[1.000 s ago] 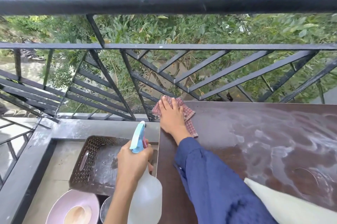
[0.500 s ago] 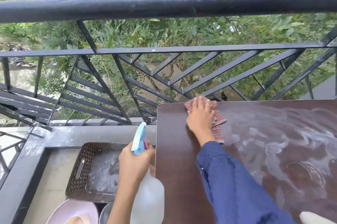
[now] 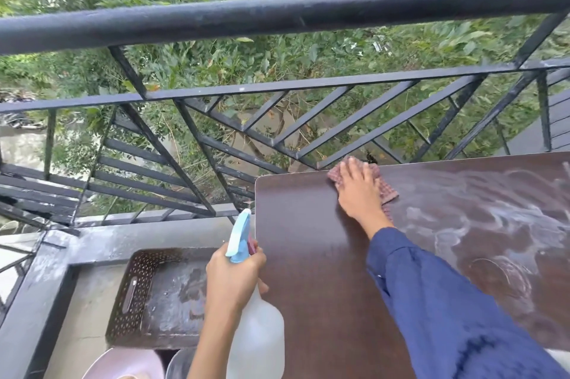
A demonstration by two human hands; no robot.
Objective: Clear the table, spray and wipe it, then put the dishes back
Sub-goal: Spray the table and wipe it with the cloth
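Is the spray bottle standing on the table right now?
No, the left hand holds the spray bottle in the air beside the table.

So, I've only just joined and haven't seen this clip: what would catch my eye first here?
The right hand presses a checked cloth flat on the far edge of the dark table, with whitish wet streaks swirling to its right. Nearer, off the table's left edge, the left hand grips a spray bottle. A black railing crosses the top.
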